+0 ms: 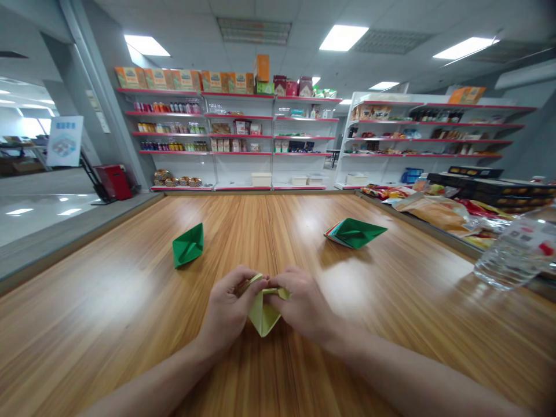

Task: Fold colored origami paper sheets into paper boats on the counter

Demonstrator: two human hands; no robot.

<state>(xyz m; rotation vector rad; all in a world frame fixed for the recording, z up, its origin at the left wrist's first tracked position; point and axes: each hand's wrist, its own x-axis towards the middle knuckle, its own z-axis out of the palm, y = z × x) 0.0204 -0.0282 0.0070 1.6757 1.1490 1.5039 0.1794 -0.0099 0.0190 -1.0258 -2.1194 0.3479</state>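
Between my two hands is a piece of folded yellow paper (264, 317), its pointed end facing me. My left hand (228, 304) pinches its left side between thumb and fingers. On the opposite side, my right hand (302, 298) grips the paper with the thumb pressed in near the middle fold. The fingers cover much of the paper's far part. Beyond my left hand a green folded paper boat (188, 246) rests on the table. Farther right lies a stack of coloured paper (355, 233), green on top, with other colours showing at its left edge.
The wooden table (130, 301) has a raised edge. A clear plastic bottle (512, 255) stands at the right, near packaged snacks (438, 211) and dark boxes (490, 188). Shelves of goods (238, 136) line the back, and a red box (113, 180) stands at the left.
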